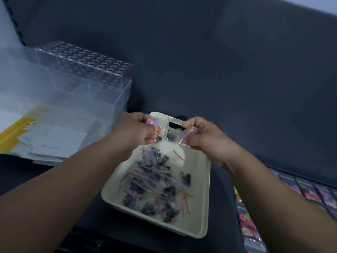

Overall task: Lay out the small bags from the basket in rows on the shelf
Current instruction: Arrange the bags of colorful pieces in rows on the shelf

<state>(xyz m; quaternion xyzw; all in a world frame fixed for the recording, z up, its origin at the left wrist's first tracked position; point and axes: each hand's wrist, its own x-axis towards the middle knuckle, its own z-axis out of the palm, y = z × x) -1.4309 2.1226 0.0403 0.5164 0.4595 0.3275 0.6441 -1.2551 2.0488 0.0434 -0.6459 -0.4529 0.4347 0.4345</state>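
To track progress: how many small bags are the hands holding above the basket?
2: a bag of coloured pieces pinched by the left hand, a clear bag pinched by the right hand. Fingers may hide more.

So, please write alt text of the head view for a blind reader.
The person's left grip pinches a small clear plastic bag of coloured round pieces and the right grip another clear bag, above a cream rectangular plastic basket of dark-filled bags on a dark shelf.
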